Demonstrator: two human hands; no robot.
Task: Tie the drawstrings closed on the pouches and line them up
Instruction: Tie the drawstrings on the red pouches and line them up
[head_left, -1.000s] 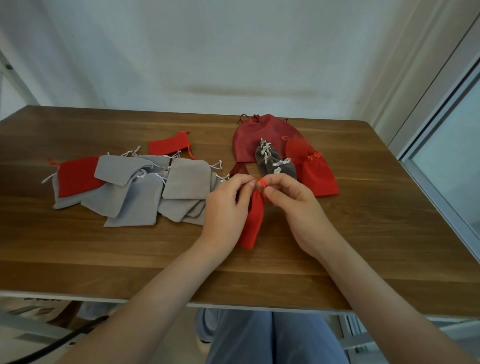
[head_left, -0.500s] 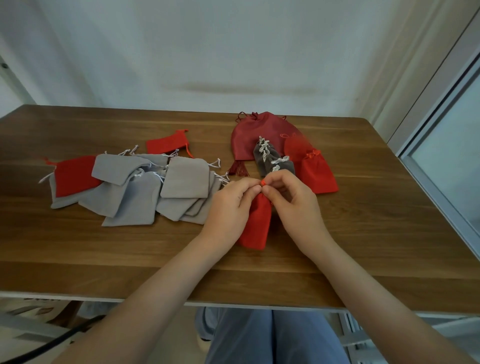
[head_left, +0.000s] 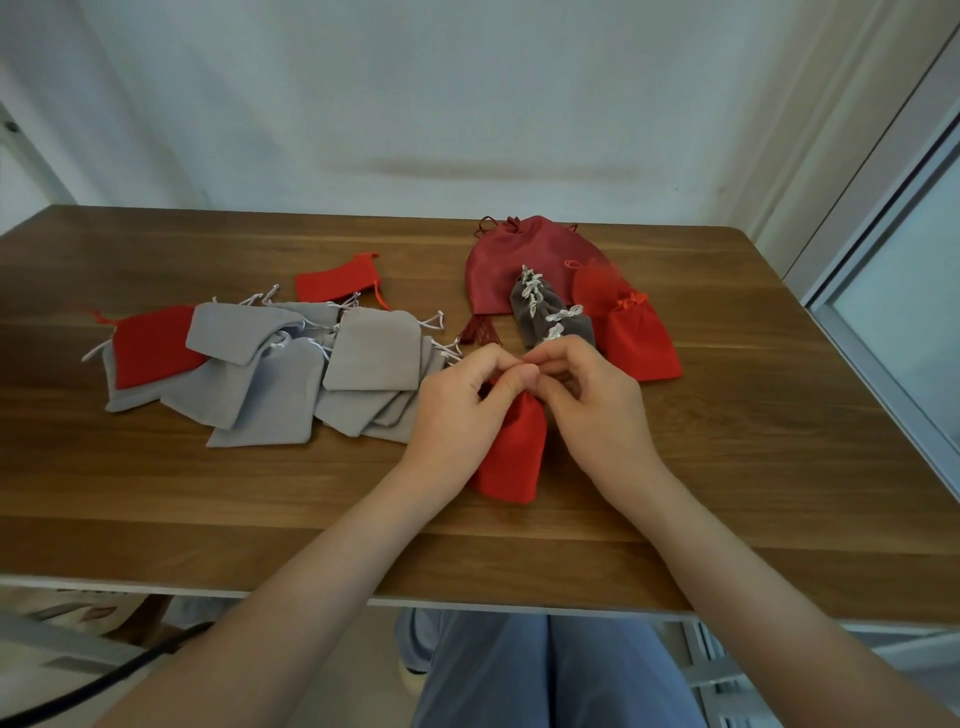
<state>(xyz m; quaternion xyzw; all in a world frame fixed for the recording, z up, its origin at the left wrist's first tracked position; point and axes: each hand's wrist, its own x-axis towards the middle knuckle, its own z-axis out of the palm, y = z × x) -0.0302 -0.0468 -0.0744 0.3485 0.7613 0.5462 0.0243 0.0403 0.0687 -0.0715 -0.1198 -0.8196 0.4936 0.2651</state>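
Squarely between left grip (head_left: 457, 410), right grip (head_left: 597, 410): pouch (head_left: 514, 457)

A wooden table (head_left: 727, 493) with a brown plank grain stands against a pale wall (head_left: 467, 78), its far edge touching it. A dark horizontal smear (head_left: 483, 169) runs along the wall above the table. At the right a grey window frame (head_left: 883, 234) slants down. Below the table's near edge are blue-grey trousers (head_left: 545, 670), and a black cable (head_left: 104, 680) at the lower left.
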